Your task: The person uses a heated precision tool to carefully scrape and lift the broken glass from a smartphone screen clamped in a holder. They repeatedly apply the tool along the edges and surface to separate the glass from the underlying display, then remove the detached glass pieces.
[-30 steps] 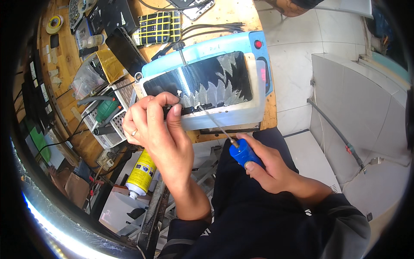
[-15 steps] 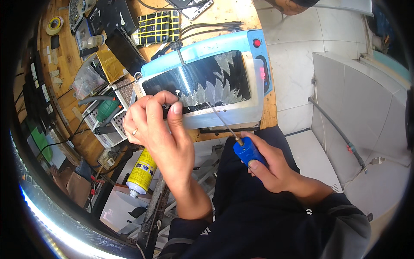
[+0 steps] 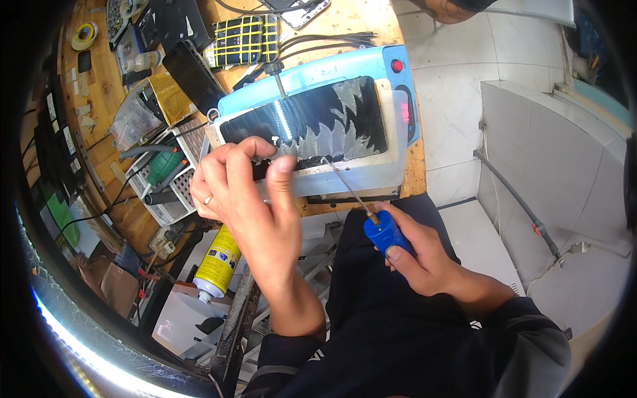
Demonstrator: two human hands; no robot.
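Head view: a yellow can (image 3: 217, 264) showed just left of your left wrist. Your left hand (image 3: 245, 189) was at the near left edge of the screen (image 3: 305, 121), thumb and forefinger apart; I cannot tell if the forefinger touched the glass. The screen, black with jagged grey patches, lay on a blue machine (image 3: 318, 71). Your right hand (image 3: 424, 260) was clamped around the blue tool (image 3: 387, 233), its thin rod reaching the screen's near edge.
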